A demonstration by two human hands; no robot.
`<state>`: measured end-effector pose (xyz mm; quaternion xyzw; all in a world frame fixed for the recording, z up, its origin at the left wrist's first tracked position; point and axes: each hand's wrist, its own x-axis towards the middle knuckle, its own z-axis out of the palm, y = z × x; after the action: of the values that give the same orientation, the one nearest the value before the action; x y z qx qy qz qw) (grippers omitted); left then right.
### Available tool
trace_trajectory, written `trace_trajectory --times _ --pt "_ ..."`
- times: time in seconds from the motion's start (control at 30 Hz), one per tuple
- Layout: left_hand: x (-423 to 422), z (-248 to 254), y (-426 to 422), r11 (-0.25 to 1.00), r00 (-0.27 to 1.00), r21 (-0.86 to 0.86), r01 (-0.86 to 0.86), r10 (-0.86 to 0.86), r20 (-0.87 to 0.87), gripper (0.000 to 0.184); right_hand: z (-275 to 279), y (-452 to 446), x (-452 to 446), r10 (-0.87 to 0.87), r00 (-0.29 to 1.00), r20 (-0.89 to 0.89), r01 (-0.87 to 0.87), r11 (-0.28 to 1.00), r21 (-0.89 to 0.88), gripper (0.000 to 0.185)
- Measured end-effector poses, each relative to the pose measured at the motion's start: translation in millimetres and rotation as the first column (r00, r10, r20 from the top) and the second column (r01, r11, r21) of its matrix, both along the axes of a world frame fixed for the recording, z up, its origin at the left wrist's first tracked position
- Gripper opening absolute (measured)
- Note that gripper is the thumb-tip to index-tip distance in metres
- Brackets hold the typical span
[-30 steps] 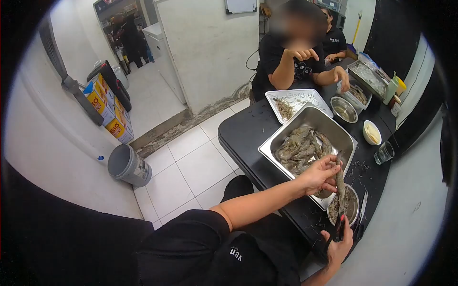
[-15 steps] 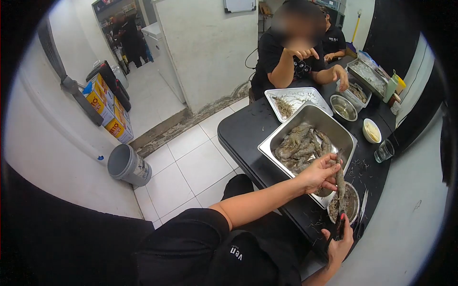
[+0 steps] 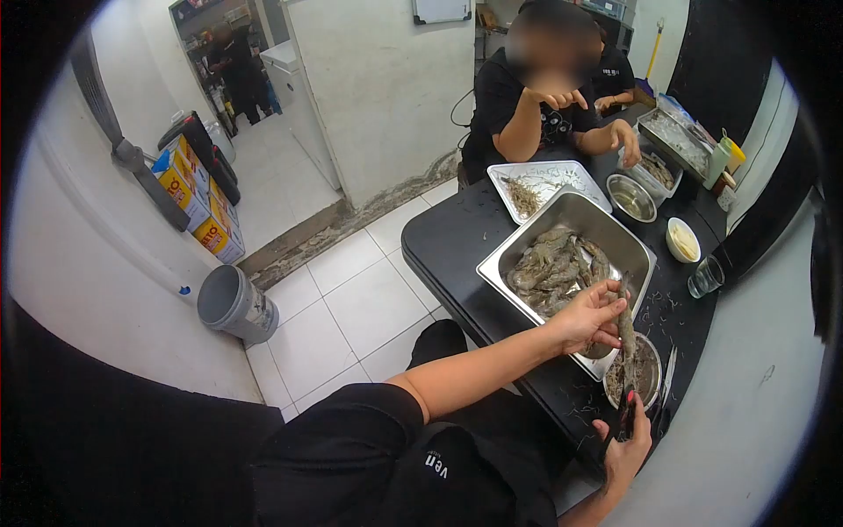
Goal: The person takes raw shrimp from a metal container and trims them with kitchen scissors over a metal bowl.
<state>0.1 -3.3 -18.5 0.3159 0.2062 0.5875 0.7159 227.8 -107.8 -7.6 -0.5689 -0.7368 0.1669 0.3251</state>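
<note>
My left hand pinches a raw grey shrimp near one end, holding it upright over the right edge of a deep steel pan. More shrimp lie heaped in that pan. In my right hand is a pair of black-handled scissors, gripped low, with the blades at the lower end of the shrimp. Whether the blades are parted I cannot tell. Under the shrimp sits a round metal bowl with trimmed bits in it.
Across the black table, a person in black sits behind a white tray of scraps. A steel bowl, a white bowl and a glass stand to the right. Another metal tool lies beside the trimmings bowl.
Almost nothing differs. Both hands, the shrimp and the scissors keep nearly the same place, with only a very slight shift.
</note>
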Motion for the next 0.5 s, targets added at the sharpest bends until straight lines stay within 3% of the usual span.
trace_trajectory --times 0.27,0.4,0.43,0.5 --pt "2 0 2 0.999 0.996 -0.029 -0.02 0.022 0.086 0.025 3 1 2 -0.002 0.998 0.055 -0.001 0.998 0.059 0.085" --pt "0 7 -2 0.992 0.994 -0.072 -0.101 0.099 -0.04 0.027 9 2 4 0.001 0.999 0.043 -0.004 0.999 0.054 0.086" --pt "-1 1 2 0.995 0.995 -0.016 -0.097 0.097 0.004 0.025 9 3 6 0.02 0.999 0.047 -0.024 0.997 0.069 0.087" --pt "1 9 -2 0.989 0.992 -0.076 -0.128 0.128 -0.01 0.027 8 0 14 -0.02 0.999 0.05 0.018 0.999 0.049 0.087"
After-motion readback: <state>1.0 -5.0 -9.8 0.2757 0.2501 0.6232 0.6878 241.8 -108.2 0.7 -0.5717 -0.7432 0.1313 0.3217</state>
